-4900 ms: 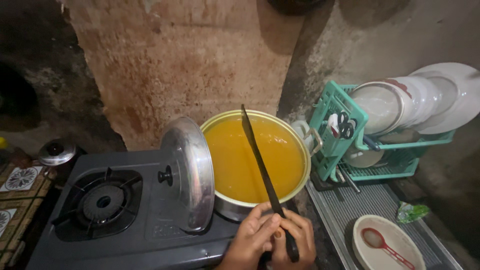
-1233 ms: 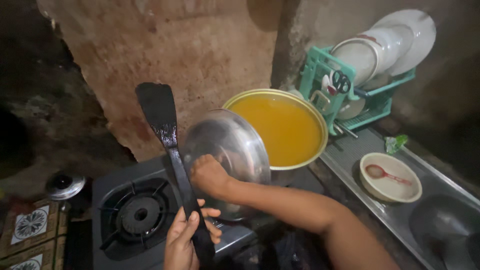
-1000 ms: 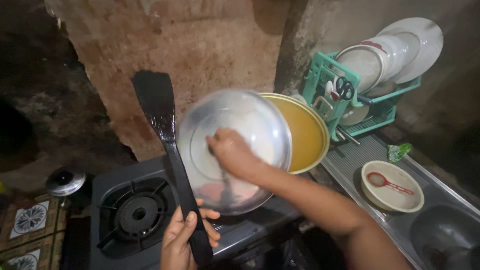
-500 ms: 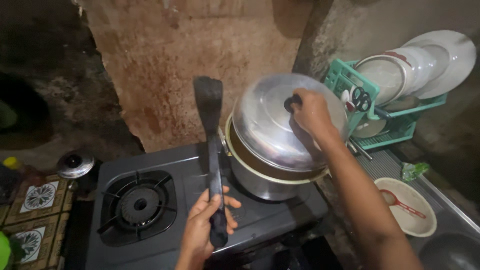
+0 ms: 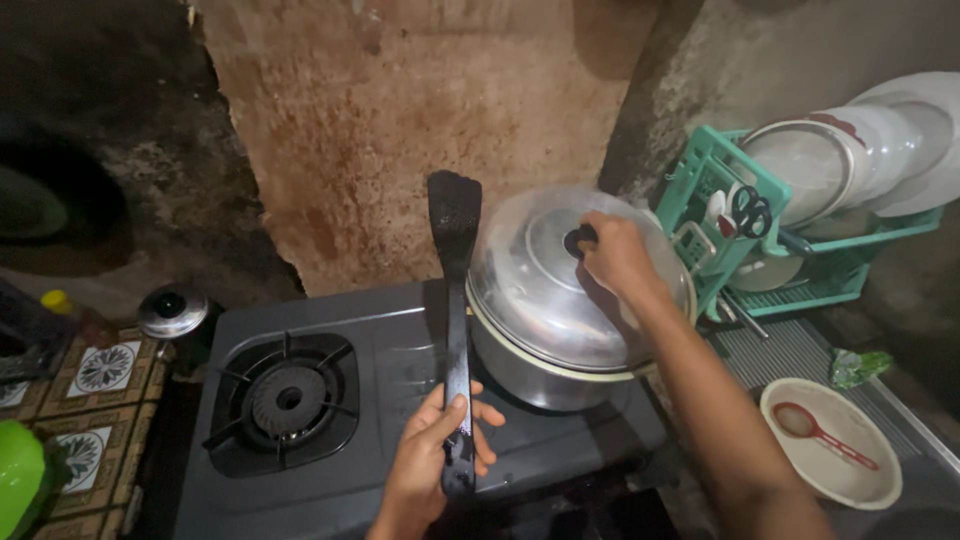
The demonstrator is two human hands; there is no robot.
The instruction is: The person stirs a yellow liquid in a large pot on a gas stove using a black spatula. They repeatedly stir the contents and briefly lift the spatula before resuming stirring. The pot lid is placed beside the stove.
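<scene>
Here the right hand (image 5: 615, 255) sits on top of the metal lid (image 5: 560, 285), its fingers (image 5: 598, 232) pinched around the small black knob (image 5: 577, 240) at the lid's centre. The lid rests on the big steel pot (image 5: 545, 365), covering it — only a pale strip of the pot's rim shows beneath its edge. The pot stands on the right-hand side of a dark two-burner stove (image 5: 400, 420).

The left hand (image 5: 435, 455) holds a long black spatula (image 5: 455, 310) by the lower end of its handle, fingers (image 5: 440, 420) wrapped around it with a couple of fingertips spread loose on the right. The spatula stands nearly upright just beside the pot, its flat blade raised above the back of the stove, near the stained brown wall (image 5: 400, 130).

The left burner (image 5: 288, 398) is bare and unlit. Past the stove's left edge stands a small kettle with a shiny lid (image 5: 172, 312), next to a patterned tiled surface (image 5: 95, 370); something bright green (image 5: 20, 475) shows at the lower left corner.

To the right of the pot is a green plastic dish rack (image 5: 720, 200) holding white plates (image 5: 870, 150) on edge and a pair of scissors (image 5: 750, 210). Below it, on a ribbed metal draining board (image 5: 790, 355), lies a pale bowl (image 5: 830, 460) with a red spoon (image 5: 820, 430) in it — well apart from both hands.
</scene>
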